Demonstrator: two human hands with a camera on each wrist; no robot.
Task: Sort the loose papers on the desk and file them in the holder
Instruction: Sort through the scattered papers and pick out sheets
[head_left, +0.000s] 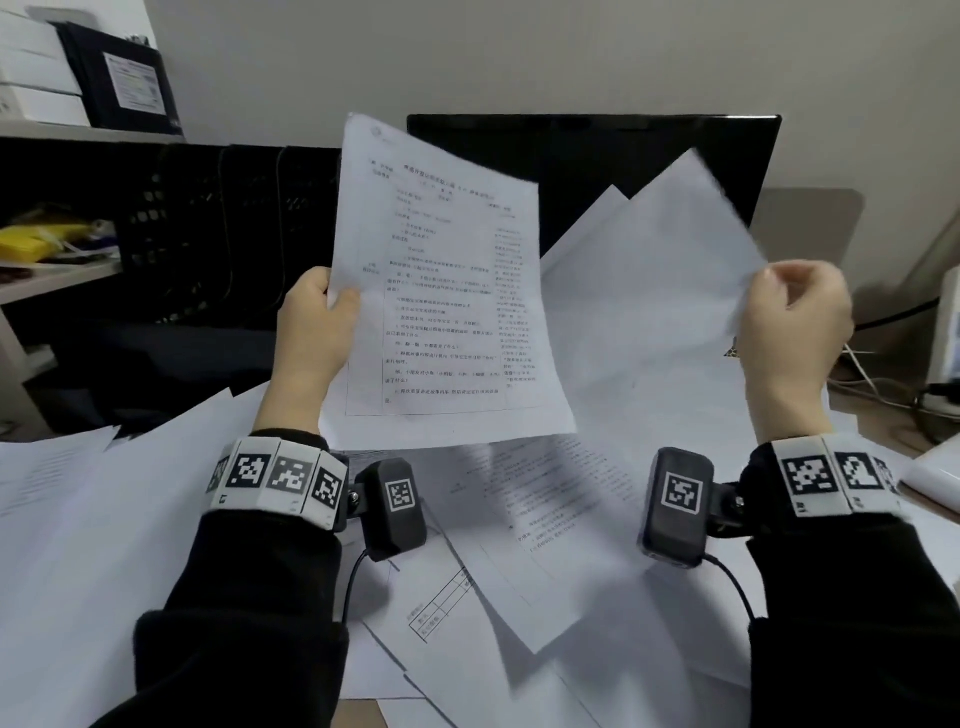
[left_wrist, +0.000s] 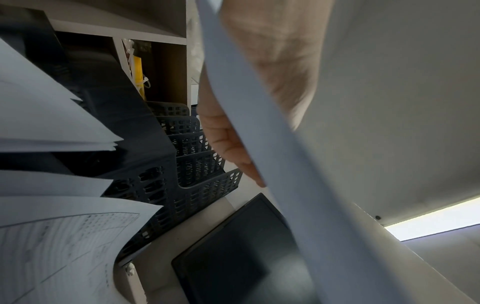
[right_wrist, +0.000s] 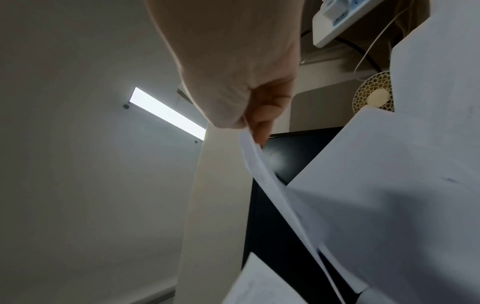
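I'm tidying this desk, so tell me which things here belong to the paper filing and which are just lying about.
Part of the job:
printed sheet in left hand
blank sheet in right hand
loose papers
mesh holder

Just lying about:
monitor
yellow item
cables

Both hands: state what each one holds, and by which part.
Left hand grips the printed sheet by its left edge. Right hand pinches the blank sheet at its right edge.

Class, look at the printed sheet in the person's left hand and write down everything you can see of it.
The printed sheet is thin white paper bearing lines of black text inside a ruled frame, too blurred to read. It is held up nearly upright, tilted slightly and gently curved, in front of the dark monitor. The left hand grips its left edge, thumb on the front. Nothing else touches it.
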